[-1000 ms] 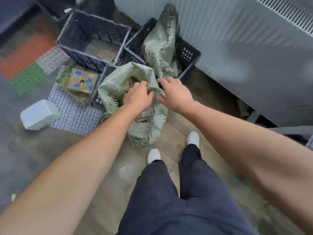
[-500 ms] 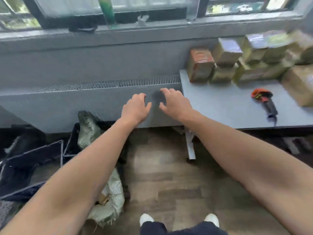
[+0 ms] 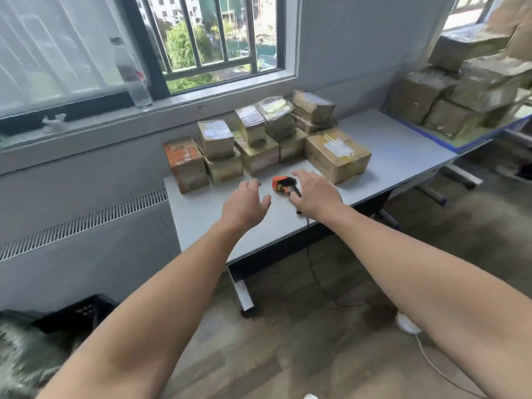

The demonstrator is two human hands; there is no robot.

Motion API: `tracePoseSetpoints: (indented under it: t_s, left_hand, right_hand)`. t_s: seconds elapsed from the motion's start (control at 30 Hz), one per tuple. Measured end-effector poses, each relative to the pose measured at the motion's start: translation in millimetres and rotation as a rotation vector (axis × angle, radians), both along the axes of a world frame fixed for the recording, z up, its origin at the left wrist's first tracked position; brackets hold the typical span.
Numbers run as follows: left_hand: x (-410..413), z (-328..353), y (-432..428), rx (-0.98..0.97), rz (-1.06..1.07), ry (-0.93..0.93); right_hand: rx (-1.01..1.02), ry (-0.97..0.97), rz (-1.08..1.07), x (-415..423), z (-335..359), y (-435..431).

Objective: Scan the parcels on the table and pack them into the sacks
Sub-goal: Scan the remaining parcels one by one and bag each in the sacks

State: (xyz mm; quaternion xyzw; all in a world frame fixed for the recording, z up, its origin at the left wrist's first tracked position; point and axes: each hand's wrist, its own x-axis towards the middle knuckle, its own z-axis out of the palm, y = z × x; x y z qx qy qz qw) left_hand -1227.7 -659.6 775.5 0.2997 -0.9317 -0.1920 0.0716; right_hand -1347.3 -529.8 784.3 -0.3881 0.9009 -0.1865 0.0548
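1. Head view: right hand [image 3: 315,194] spread wide, empty, over the scanner [image 3: 283,184]; touching it or not, cannot tell.
2. Same for left hand [image 3: 244,203]: wide, relaxed, holding nothing, just beside the scanner above the table [image 3: 403,139].
3. Unheld parcels [image 3: 259,139] stacked along the table's back edge; big box [image 3: 338,156] just beyond the right hand, orange box [image 3: 185,164] at the left end.
4. One sack [image 3: 17,355] on the floor far left, blurred, well apart from the table.
5. Step, as judged: reaching for the scanner to scan a parcel.
6. Next needs: right hand closes round the scanner's handle, left hand takes a parcel, label turned toward the scanner.
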Motion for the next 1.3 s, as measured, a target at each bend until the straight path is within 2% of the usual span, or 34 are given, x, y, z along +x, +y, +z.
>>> tracePoseSetpoints:
  t_s: [0.27,0.77,1.0,1.3]
  left_hand:
    - [-92,-13,32,0.011,-0.148,-0.017]
    - [-271,-48,-3,0.11,-0.242,-0.036]
    - [-313,-87,-13,0.247,-0.178,-0.114]
    - [-380,-119,-17,0.428,0.064,-0.057]
  right_hand:
    - [0.036,-0.064,-0.142,-73,-15,45]
    - [0.057,-0.056,-0.343,-221,-33,30]
    - [0.112,-0.156,-0.359,-271,-72,17]
    - [0.047,-0.146,-0.237,-381,-114,-11]
